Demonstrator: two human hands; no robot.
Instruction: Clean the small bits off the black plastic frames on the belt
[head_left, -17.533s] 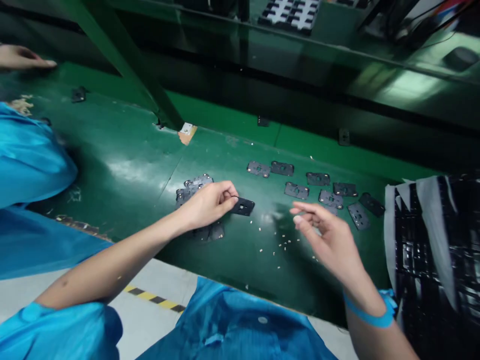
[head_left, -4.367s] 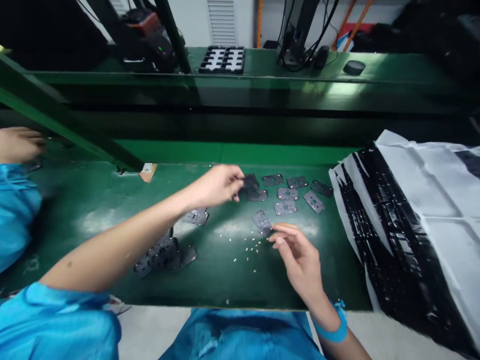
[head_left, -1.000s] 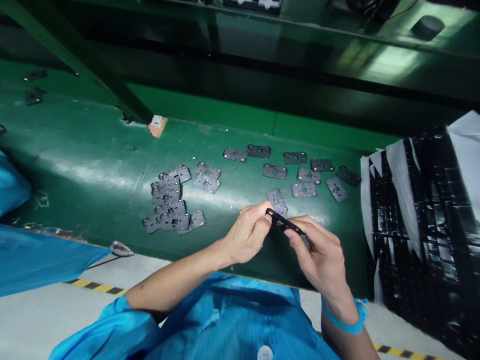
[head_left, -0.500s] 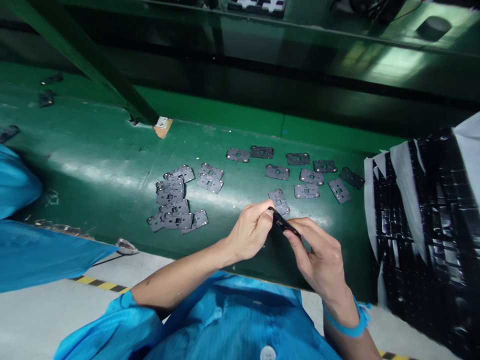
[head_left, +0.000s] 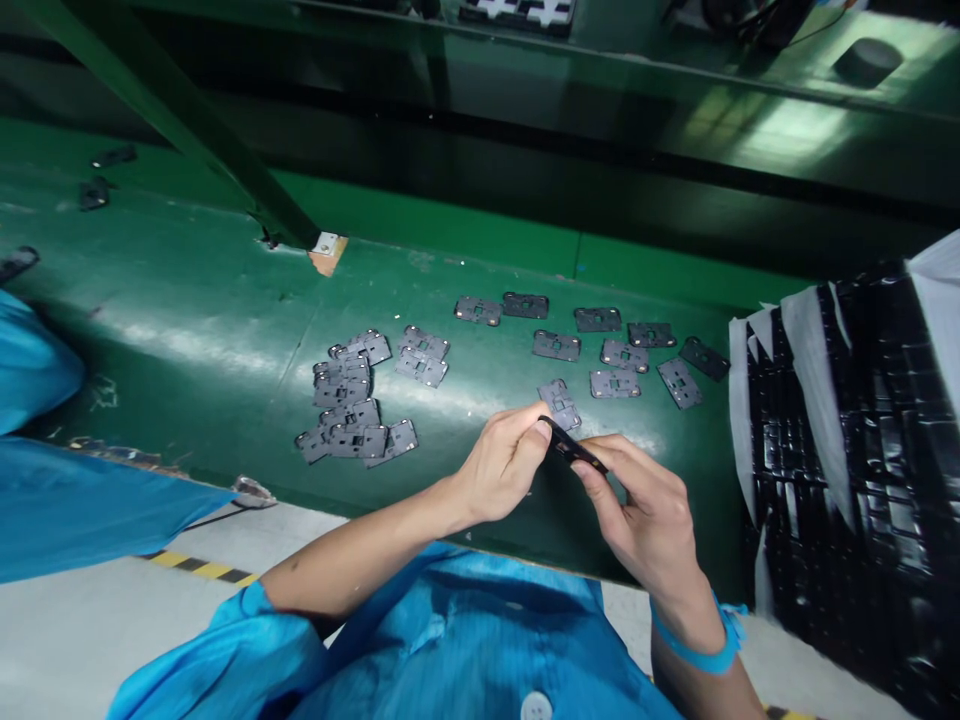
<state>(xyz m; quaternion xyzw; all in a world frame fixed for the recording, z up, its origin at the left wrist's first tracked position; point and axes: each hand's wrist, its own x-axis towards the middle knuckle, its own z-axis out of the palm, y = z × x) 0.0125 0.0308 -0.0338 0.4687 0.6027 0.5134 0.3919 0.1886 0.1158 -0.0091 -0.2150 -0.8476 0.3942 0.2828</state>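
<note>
Between my two hands a black flat part is held on edge above the front of the green table. My left hand pinches its upper left end with thumb and finger. The lower right end is gripped by my right hand, thumb below and fingers above. Just behind the held part lies a grey plate with small cutouts. Several similar plates are spread out behind and to the right. To the left, more plates lie in overlapping piles.
Black wrapped stacks with white sheets stand at the right edge. A green slanted post meets the table at the back left. A co-worker's blue sleeve is at far left, near a few dark parts.
My right hand has shifted very slightly right, and the held part with it. Its grip and my left hand's grip look the same.
</note>
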